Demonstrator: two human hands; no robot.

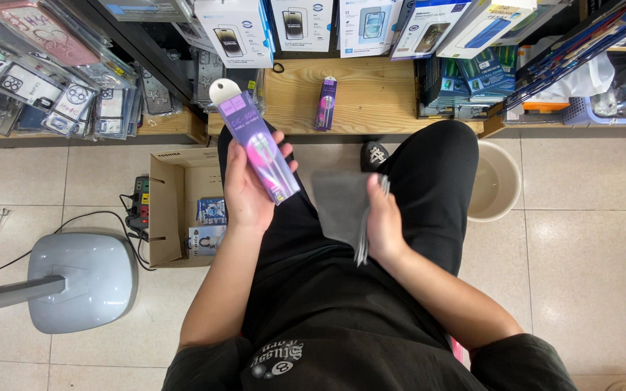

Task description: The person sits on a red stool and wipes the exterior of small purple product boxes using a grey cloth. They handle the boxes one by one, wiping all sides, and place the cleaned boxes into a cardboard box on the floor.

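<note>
My left hand (244,190) holds a long purple cable package (259,145) with a white hang tab, tilted up toward the shelf. My right hand (383,221) rests on my right thigh and grips a grey cloth (342,206) that drapes across my lap. I sit in black trousers and a black shirt. A second purple package (326,103) of the same kind lies on the wooden shelf (371,94) ahead, apart from both hands.
An open cardboard box (175,206) with small packets sits on the tiled floor left of my leg, beside a power strip (140,203) and a grey fan base (81,279). A beige bucket (498,181) stands at right. Phone-case packs and boxes crowd the shelves.
</note>
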